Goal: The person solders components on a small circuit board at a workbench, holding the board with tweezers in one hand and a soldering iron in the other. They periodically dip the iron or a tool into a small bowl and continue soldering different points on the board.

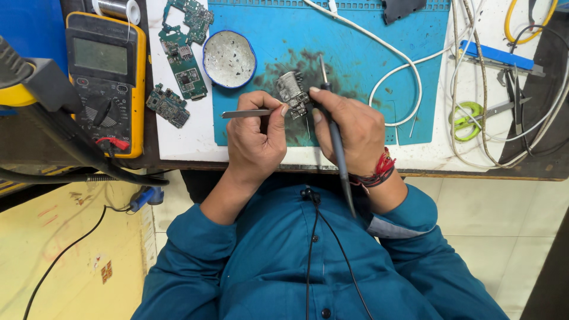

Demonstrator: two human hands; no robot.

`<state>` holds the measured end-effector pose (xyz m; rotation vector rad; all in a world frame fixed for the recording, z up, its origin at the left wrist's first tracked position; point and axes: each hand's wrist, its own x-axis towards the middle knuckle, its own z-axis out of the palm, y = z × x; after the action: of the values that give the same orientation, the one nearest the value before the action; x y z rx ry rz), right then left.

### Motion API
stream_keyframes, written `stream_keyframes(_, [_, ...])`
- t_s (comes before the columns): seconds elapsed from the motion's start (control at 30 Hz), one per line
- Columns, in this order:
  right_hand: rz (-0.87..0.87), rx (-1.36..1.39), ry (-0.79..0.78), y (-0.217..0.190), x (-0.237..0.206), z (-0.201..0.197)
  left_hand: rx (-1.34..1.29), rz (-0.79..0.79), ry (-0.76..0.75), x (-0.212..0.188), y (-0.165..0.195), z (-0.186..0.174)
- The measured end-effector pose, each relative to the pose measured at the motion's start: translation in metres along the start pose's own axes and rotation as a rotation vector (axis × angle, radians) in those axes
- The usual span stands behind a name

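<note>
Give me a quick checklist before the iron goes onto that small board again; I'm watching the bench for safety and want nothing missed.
1. Soldering iron gripped in right hand, tip up and off the work: ok.
2. Tweezers held in left hand, tips at the small metal-shielded board: ok.
3. Board resting over the blue mat, not bare bench: ok.
4. White cable looping on the mat close to the right hand: not ok.
5. Iron tip clean or tinned: cannot tell.
6. Multimeter and loose green boards off to the left, away from the iron: ok.
</note>
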<state>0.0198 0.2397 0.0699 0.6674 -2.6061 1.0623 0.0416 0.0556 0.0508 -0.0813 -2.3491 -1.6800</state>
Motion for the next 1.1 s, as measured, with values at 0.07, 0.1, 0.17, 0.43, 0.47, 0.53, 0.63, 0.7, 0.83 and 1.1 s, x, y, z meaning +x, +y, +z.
stream_keyframes(0.07, [0.012, 0.017, -0.003, 0.001, -0.001, -0.001, 0.003, -0.002, 0.007, 0.000, -0.001, 0.000])
stream_keyframes(0.1, [0.013, 0.031, 0.001, 0.001, -0.002, -0.002, 0.013, 0.000, 0.009, -0.001, -0.001, 0.000])
stream_keyframes(0.17, [0.008, 0.074, 0.017, 0.002, -0.003, -0.003, 0.007, -0.005, 0.008, -0.001, -0.002, 0.001])
stream_keyframes(0.43, [0.174, 0.370, 0.188, 0.010, -0.011, 0.005, -0.073, -0.018, -0.016, -0.003, -0.002, -0.001])
stream_keyframes(0.47, [0.180, 0.332, 0.183, 0.011, -0.013, 0.005, -0.062, -0.011, -0.021, -0.003, -0.002, -0.002])
stream_keyframes(0.53, [0.189, 0.255, 0.173, 0.013, -0.017, 0.003, -0.041, 0.006, -0.031, -0.003, -0.003, -0.001])
stream_keyframes(0.63, [0.123, 0.277, 0.105, 0.017, -0.020, -0.003, -0.054, -0.033, -0.038, -0.003, -0.003, -0.001])
stream_keyframes(0.7, [0.112, 0.304, 0.080, 0.018, -0.020, -0.005, -0.045, -0.017, -0.046, -0.002, -0.003, 0.000])
stream_keyframes(0.83, [0.095, 0.313, 0.056, 0.016, -0.018, -0.004, -0.046, 0.000, -0.048, -0.002, -0.003, -0.001])
stream_keyframes(1.1, [0.041, 0.277, 0.033, 0.016, -0.015, -0.005, -0.039, -0.001, -0.046, -0.002, -0.003, -0.001])
